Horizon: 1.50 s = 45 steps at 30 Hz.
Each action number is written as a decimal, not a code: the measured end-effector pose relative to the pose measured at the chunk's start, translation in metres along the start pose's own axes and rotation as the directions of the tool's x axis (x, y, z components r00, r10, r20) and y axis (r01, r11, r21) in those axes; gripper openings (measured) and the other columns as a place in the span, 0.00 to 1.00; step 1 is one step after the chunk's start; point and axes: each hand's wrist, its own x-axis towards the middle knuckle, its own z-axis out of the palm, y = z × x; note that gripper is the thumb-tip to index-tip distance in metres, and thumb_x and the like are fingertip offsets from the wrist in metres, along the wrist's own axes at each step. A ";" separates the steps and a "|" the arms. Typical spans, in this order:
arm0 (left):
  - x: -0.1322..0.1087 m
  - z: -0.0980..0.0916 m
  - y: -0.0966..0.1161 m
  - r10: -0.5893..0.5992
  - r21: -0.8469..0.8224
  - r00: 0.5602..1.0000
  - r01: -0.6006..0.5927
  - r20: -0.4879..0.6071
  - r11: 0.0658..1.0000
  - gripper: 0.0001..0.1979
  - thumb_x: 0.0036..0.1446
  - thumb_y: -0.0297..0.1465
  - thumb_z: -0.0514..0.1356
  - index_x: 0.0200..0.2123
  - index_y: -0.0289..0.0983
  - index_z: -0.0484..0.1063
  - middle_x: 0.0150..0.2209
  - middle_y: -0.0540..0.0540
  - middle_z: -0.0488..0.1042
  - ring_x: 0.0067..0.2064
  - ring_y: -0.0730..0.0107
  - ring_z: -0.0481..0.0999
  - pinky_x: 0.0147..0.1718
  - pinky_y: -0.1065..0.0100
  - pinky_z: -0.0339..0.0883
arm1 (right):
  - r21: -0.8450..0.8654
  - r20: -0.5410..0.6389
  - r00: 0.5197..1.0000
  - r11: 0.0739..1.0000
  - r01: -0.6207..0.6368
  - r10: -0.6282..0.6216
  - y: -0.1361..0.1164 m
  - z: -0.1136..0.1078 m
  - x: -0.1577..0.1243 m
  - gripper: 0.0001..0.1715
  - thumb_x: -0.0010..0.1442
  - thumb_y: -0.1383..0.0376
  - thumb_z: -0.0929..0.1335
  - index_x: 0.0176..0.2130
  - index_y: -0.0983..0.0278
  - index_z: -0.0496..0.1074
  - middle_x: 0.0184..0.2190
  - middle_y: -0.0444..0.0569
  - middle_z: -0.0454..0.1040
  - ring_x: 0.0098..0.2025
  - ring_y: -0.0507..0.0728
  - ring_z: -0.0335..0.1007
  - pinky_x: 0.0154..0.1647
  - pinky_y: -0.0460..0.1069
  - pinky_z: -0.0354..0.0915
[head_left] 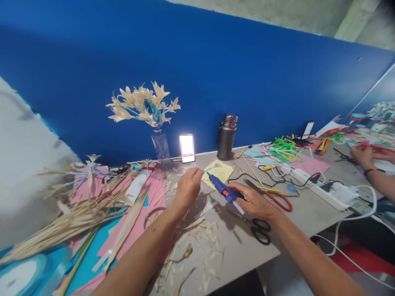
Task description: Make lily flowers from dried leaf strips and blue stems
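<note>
My right hand (pixel 251 199) grips a blue hot glue gun (pixel 220 187) with a clear glue stick poking from its rear. Its nozzle points up and left, close to a thin light-blue stem (pixel 211 168). My left hand (pixel 189 186) is closed on the stem's near end, with the fingertips partly hidden. At the stem's far end is a small pale tip over a yellow sheet of paper (pixel 224 170). Black-handled scissors (pixel 259 230) lie below my right hand, and red-handled scissors (pixel 277 199) lie to its right.
Dried husks (pixel 74 218) and pink paper (pixel 148 205) cover the left side. Husk scraps (pixel 197 246) litter the front. Behind stand a vase (pixel 161 149) of husk flowers (pixel 145 102), a phone (pixel 187 148) and a flask (pixel 226 137). A power strip (pixel 319 191) and another person's hands (pixel 362 156) are rightward.
</note>
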 end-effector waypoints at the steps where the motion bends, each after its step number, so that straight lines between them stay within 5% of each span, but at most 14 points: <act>1: 0.000 0.000 0.000 0.007 0.007 1.000 -0.007 -0.006 1.000 0.14 0.69 0.26 0.48 0.40 0.38 0.73 0.38 0.44 0.75 0.40 0.64 0.72 0.39 0.66 0.66 | -0.008 0.000 1.000 1.000 -0.004 0.004 0.000 0.000 0.000 0.24 0.63 0.59 0.66 0.56 0.65 0.71 0.53 0.57 0.77 0.54 0.66 0.73 0.55 0.57 0.68; 45: 0.000 0.002 -0.001 -0.072 -0.081 0.997 0.074 0.028 0.994 0.12 0.68 0.24 0.49 0.38 0.37 0.73 0.35 0.44 0.75 0.38 0.65 0.73 0.39 0.66 0.67 | 0.047 -0.024 0.993 0.993 -0.110 0.111 0.017 -0.004 0.003 0.25 0.60 0.66 0.67 0.56 0.63 0.72 0.52 0.53 0.78 0.53 0.64 0.74 0.53 0.55 0.69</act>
